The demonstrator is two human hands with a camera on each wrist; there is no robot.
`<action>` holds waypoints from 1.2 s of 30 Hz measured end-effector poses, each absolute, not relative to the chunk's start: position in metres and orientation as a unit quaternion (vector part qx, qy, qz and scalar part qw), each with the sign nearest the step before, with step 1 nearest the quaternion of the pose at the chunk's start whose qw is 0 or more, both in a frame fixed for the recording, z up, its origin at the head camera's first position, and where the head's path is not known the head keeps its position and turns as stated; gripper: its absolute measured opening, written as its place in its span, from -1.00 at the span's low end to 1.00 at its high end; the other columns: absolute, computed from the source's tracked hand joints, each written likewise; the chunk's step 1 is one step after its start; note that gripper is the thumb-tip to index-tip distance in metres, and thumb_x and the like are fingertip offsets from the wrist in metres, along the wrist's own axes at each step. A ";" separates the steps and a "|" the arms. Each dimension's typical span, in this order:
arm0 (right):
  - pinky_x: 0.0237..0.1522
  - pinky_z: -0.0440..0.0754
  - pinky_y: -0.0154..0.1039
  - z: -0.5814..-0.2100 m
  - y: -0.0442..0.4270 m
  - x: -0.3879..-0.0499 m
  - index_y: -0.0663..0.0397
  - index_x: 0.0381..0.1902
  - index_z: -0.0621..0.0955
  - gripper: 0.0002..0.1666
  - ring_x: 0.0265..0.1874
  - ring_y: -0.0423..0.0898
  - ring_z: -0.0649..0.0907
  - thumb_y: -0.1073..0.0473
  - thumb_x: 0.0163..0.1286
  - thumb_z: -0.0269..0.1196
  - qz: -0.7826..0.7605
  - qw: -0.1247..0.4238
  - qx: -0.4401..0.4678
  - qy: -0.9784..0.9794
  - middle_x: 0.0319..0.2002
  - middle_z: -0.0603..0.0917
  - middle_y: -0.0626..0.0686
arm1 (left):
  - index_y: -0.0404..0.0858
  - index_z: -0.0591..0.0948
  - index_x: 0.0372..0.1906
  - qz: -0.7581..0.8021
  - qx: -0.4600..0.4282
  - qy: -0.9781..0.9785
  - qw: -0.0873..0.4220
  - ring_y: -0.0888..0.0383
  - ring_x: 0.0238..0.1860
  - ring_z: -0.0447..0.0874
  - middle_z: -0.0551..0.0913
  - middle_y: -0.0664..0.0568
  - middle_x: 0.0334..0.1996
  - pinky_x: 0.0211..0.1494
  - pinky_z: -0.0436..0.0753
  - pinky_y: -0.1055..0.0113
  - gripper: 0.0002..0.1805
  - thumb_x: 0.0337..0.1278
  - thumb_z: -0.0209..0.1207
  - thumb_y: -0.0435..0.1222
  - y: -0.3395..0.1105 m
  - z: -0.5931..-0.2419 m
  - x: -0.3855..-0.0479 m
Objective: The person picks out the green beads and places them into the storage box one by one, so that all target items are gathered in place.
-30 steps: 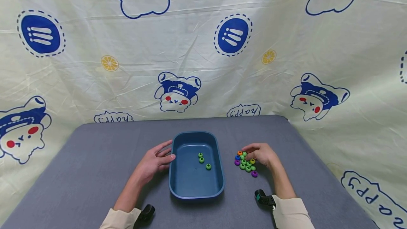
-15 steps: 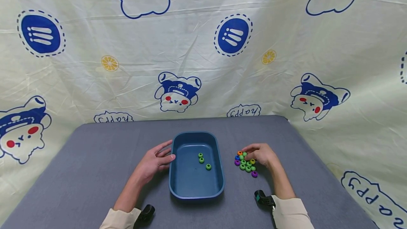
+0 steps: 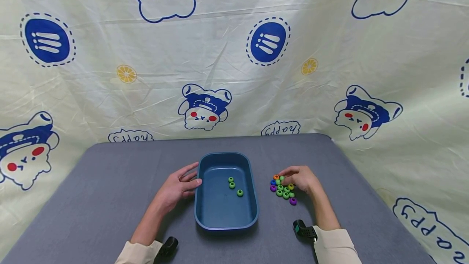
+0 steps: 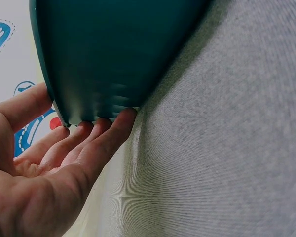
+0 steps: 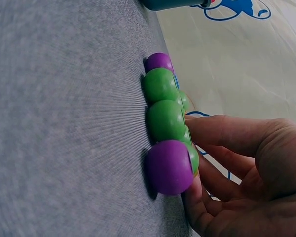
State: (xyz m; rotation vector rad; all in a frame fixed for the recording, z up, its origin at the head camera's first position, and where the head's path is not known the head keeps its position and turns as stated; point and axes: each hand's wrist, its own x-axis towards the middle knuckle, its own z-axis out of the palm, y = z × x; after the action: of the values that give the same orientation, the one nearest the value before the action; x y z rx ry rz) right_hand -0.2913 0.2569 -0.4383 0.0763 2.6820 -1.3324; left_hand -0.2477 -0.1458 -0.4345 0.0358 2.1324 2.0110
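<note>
Loose beads [image 3: 280, 188]: on the counter [image 3: 128, 194], well apart from the tray [image 3: 226, 212], to its right.
Pile to fingers: it lies just left of the right hand [image 3: 302, 177], the nearer one; its longer run goes from the far orange bead [image 3: 276, 177] to the near purple bead [image 3: 293, 201].
Right fingers: among the beads; tips partly hidden, so I cannot tell whether they pinch one.
Left hand [image 3: 177, 187]: fingers spread along the tray's outer wall, thumb at the rim.
Head view alone: three green beads [image 3: 232, 185] inside the tray.
Right wrist view: thumb behind the beads, their fronts unobstructed.
</note>
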 end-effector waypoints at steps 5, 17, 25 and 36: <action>-0.32 0.55 -0.21 -0.436 0.257 -0.290 0.22 -0.11 0.76 -0.69 -0.29 -0.04 0.62 0.31 0.13 0.42 -0.450 0.069 0.028 0.890 -0.24 0.78 0.08 | -0.12 0.35 0.51 0.683 0.011 0.722 0.107 -0.21 0.35 0.53 0.37 -0.26 0.47 0.20 0.67 -0.05 -0.34 0.36 0.25 -0.33 -0.146 -0.435 -0.248; -0.25 0.61 -0.17 -0.437 0.260 -0.290 0.21 -0.17 0.76 -0.74 -0.26 -0.04 0.67 0.30 0.14 0.42 -0.455 0.061 0.029 0.888 -0.25 0.79 0.07 | -0.11 0.36 0.51 0.681 0.012 0.725 0.106 -0.22 0.35 0.53 0.37 -0.25 0.47 0.20 0.66 -0.06 -0.34 0.36 0.25 -0.32 -0.146 -0.436 -0.249; -0.29 0.52 -0.21 -0.438 0.260 -0.292 0.19 -0.13 0.76 -0.67 -0.25 -0.02 0.61 0.31 0.07 0.44 -0.446 0.068 0.030 0.892 -0.25 0.76 0.05 | -0.10 0.36 0.51 0.681 0.006 0.724 0.107 -0.23 0.36 0.52 0.36 -0.25 0.48 0.20 0.66 -0.07 -0.34 0.36 0.26 -0.32 -0.146 -0.436 -0.249; -0.33 0.62 -0.17 -0.431 0.255 -0.290 0.26 -0.07 0.73 -0.65 -0.34 -0.04 0.64 0.37 0.13 0.39 -0.464 0.045 0.027 0.884 -0.25 0.76 0.11 | -0.10 0.36 0.51 0.682 0.006 0.723 0.106 -0.22 0.37 0.51 0.37 -0.25 0.48 0.21 0.66 -0.07 -0.34 0.36 0.25 -0.32 -0.145 -0.435 -0.248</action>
State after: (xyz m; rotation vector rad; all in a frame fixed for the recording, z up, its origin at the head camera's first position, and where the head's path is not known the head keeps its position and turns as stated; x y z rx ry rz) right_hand -0.2897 0.2548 -0.4314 0.0831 2.7002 -1.4170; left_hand -0.2485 -0.1454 -0.4352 0.0165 2.1307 2.0101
